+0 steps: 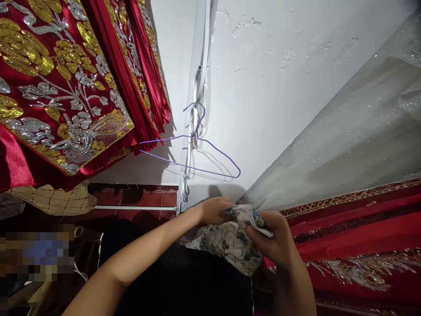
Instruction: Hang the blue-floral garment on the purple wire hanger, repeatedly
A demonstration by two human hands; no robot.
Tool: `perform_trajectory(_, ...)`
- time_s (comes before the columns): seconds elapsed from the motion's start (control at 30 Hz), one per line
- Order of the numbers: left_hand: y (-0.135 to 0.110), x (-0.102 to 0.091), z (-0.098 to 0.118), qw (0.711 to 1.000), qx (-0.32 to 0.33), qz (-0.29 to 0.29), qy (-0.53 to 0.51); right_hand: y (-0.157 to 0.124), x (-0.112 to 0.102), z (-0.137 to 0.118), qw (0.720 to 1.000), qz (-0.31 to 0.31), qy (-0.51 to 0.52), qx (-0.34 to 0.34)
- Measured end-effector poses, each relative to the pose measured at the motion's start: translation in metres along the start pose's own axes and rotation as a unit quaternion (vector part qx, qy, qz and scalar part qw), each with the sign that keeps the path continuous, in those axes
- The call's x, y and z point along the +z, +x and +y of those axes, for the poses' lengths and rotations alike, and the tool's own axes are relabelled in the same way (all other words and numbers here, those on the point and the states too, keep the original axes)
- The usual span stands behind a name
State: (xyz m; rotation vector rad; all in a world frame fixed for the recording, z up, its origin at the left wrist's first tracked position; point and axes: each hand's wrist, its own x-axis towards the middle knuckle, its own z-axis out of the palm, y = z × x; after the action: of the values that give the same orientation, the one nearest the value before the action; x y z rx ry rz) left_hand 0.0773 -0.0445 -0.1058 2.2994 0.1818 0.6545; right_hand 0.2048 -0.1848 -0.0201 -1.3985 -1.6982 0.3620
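Note:
In front of my body I have a cream floral cloth garment (235, 241) with blue and green print, bunched and hanging down. My right hand (274, 235) is closed on its edge, thumb on the near side, where a white-trimmed fold shows. At the upper left edge of the cloth, my left hand (215, 210) is closed against the fabric; its fingertips are partly hidden. A purple wire hanger (215, 171) with nothing on it hangs above and beyond both hands, touched by neither.
A white metal rack (190, 149) runs up along the white wall (256, 101). Red garments with gold and silver sequins (72, 87) hang at left. On the right are a sheer sparkly white fabric (345, 131) and red beaded cloth (362, 232). Red tiles (141, 197) cover the floor.

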Motion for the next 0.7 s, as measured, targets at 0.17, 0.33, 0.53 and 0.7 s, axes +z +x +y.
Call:
perform_trajectory(0.17,-0.08,-0.055,-0.026,0.991,-0.089,-0.012,0.097,0.035,0.003,0.038,0.994,0.106,0.014,-0.018)
perform_trajectory(0.33,-0.155,-0.12,-0.02,0.907,-0.267,-0.078,0.316,0.1,0.077,0.071,0.994,0.017,0.105,0.035)
perform_trajectory(0.53,-0.201,-0.181,0.006,0.851,-0.364,-0.063,0.374,0.124,0.136,0.086,0.992,0.066,0.082,0.076)
perform_trajectory(0.7,-0.185,-0.21,0.046,0.871,-0.312,0.031,0.379,0.103,0.102,0.078,0.991,0.114,0.023,0.067)
